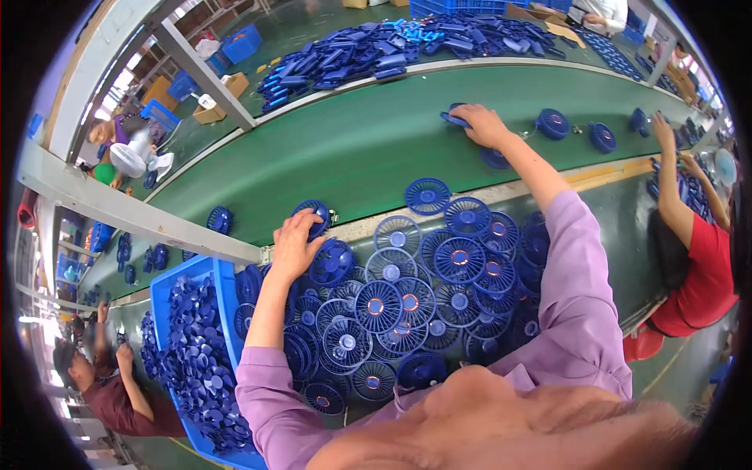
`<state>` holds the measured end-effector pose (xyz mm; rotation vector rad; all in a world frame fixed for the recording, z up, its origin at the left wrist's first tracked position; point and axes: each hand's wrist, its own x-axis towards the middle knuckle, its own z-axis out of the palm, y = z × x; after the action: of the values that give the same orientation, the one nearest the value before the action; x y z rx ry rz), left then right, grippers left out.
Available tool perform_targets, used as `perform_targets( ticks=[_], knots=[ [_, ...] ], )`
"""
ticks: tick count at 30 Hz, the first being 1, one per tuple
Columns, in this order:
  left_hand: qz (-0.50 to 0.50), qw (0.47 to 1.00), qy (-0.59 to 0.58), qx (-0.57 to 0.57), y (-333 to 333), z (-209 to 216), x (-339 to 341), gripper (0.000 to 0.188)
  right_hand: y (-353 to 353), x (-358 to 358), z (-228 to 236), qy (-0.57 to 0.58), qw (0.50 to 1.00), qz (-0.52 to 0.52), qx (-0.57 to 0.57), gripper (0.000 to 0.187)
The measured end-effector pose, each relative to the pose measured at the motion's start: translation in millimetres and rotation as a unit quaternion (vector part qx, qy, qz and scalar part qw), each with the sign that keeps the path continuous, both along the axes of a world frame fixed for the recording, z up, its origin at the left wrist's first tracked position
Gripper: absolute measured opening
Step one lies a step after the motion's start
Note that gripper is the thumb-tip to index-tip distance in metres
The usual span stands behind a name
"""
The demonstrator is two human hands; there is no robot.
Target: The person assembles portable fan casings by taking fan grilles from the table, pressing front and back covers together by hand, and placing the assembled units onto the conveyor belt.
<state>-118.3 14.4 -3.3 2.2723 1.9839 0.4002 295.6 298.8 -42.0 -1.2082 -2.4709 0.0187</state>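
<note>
My right hand (483,127) stretches across the green conveyor belt (360,149), its fingers closed on the edge of a dark blue round fan part (453,116). Another blue round part (495,159) lies on the belt below that wrist. At the belt's near edge, my left hand (294,244) has its fingers and thumb on a blue fan housing (315,210). Just below it sits a fan housing with blades (332,261). Between my arms is a heap of round blue slatted fan grilles (394,301), some with an orange ring at the centre.
A blue crate (227,301) full of small blue fan blades stands left of my left arm. A white metal post (141,215) crosses beside it. Beyond the belt lies a pile of blue casings (352,59). Several fan housings (553,124) sit farther right, near a person in red (697,278).
</note>
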Motion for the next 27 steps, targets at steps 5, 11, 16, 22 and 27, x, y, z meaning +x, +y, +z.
perform_targets(
  ticks=[5,11,16,22,27],
  knots=[
    [-0.029,0.999,-0.016,-0.009,-9,4,0,0.041,-77,49,15,-0.055,0.998,0.001,-0.022,0.049],
    [-0.057,0.997,-0.051,-0.026,-16,1,-1,0.037,-172,99,52,-0.092,0.991,0.016,-0.094,0.042],
    [-0.093,0.989,-0.114,-0.016,-40,26,10,0.032,-222,143,77,-0.059,0.987,0.038,-0.148,0.046],
    [-0.036,0.988,-0.152,0.013,-79,41,8,0.035,-252,147,95,-0.041,0.964,-0.042,-0.258,0.07],
    [-0.088,0.983,-0.156,0.036,-110,56,27,0.033,-243,163,92,-0.127,0.978,-0.05,-0.155,0.04]
  ],
)
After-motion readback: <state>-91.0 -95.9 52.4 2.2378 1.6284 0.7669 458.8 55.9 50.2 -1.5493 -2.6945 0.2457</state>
